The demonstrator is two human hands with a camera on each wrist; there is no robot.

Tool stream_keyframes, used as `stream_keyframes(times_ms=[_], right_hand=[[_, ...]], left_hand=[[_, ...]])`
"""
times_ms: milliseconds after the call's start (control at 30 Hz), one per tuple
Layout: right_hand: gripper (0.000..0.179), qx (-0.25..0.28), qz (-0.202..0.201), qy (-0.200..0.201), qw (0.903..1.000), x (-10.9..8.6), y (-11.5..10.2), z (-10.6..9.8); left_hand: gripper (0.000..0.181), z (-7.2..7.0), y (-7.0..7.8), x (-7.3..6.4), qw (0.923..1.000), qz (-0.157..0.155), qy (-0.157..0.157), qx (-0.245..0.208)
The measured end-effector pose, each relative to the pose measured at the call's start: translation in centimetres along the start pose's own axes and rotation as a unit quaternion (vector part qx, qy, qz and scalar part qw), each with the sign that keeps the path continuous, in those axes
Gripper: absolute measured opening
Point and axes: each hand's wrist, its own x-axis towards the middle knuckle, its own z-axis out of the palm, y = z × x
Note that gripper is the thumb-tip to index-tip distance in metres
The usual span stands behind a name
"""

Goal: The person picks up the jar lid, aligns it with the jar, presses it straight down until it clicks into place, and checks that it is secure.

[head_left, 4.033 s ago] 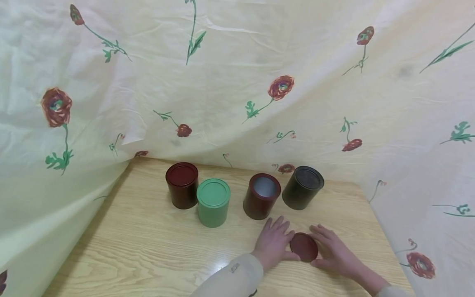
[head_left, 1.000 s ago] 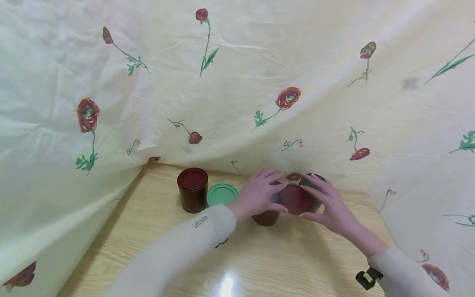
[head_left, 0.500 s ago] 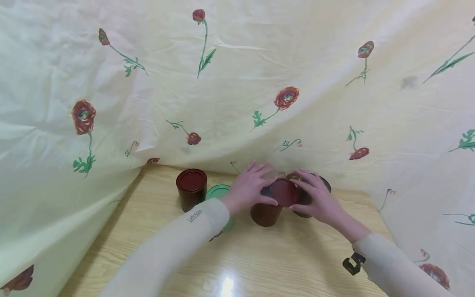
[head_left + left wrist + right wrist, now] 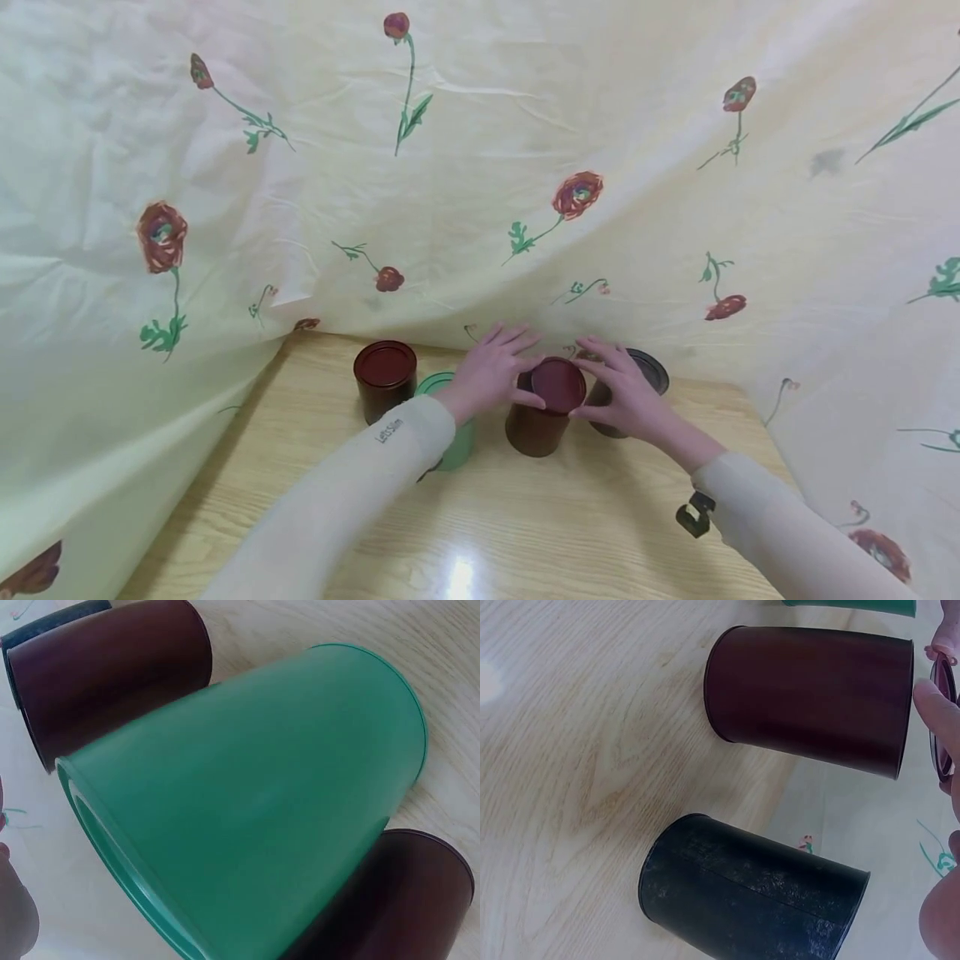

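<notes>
A round dark red lid (image 4: 558,385) is held at its edges between my two hands, over the dark red can (image 4: 534,433). My left hand (image 4: 489,372) grips its left side and my right hand (image 4: 626,396) its right side, thumbs at the near edge. In the right wrist view a small gap separates the lid (image 4: 943,724) from the rim of the upright dark red can (image 4: 810,697). Just below my left forearm stands a green can (image 4: 456,443), partly hidden by the sleeve. Behind my right hand is a black can (image 4: 651,372).
Another dark red can (image 4: 386,371), with its lid on, stands left of the green one. Patterned cloth (image 4: 450,167) hangs behind and at both sides of the wooden table (image 4: 525,525). The cans stand close together near the back edge.
Four seconds ago the lid was low at the table's front right, between both hands. It has since been raised and carried left, over the open dark red can.
</notes>
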Motion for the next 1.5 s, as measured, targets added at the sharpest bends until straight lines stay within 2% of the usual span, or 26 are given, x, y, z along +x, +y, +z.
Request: stream_keyframes(times_ms=[400, 533, 667, 867, 1133, 1333, 1500], right_hand=[[0.072, 0.007, 0.037, -0.041, 0.9985, 0.9, -0.2, 0.4], [0.074, 0.005, 0.036, -0.047, 0.9982, 1.0, -0.1, 0.6], [0.075, 0.001, 0.031, -0.049, 0.9983, 1.0, 0.0, 0.8], [0.066, -0.007, 0.007, -0.035, 0.9993, 1.0, -0.1, 1.0], [0.06, -0.001, 0.004, -0.039, 0.9992, 1.2, 0.1, 1.4], [0.059, -0.003, 0.012, -0.046, 0.9989, 1.2, 0.0, 1.4], [0.058, 0.002, 0.024, -0.052, 0.9983, 1.2, -0.2, 1.4]], left_hand=[[0.083, 0.6, -0.9, 0.1, 0.9997, -0.005, -0.019, -0.012], [0.083, 0.6, -1.0, 0.1, 0.9996, -0.005, -0.026, -0.005], [0.084, 0.6, -1.0, 0.3, 0.9989, -0.008, -0.046, -0.002], [0.083, 0.6, -1.0, 0.5, 0.9979, -0.013, -0.062, -0.014], [0.081, 0.7, -1.2, 0.6, 0.9968, -0.002, -0.075, -0.03], [0.08, 0.7, -1.1, 0.6, 0.9942, -0.005, -0.096, -0.049], [0.076, 0.9, -1.0, 0.5, 0.994, -0.002, -0.1, -0.044]])
